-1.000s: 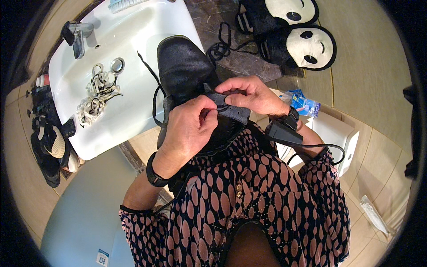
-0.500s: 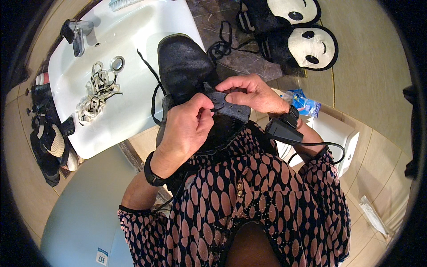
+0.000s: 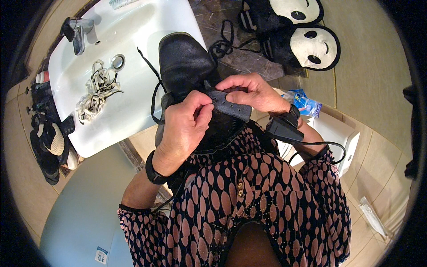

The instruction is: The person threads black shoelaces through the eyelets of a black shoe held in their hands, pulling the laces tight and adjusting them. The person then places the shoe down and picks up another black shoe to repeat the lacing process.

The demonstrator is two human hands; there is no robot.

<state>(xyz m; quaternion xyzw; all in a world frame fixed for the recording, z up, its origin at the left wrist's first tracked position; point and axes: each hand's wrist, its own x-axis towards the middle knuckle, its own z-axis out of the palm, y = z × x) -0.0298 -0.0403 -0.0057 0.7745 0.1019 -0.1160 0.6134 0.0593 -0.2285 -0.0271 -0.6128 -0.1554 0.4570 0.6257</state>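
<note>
Blk leather shoe (image 3: 184,60), toe ptg fwd, grey eyelet flap (image 3: 235,111) folded out, blk lace (image 3: 153,102) loose on L

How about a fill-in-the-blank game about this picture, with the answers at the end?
1. The left hand pinches with its index finger and ____ close to a flap with holes.
2. The right hand grips that flap of a shoe, whose toe is coloured ____.
3. Tangled laces lie in the white ____.

Missing words: thumb; black; sink.
</note>
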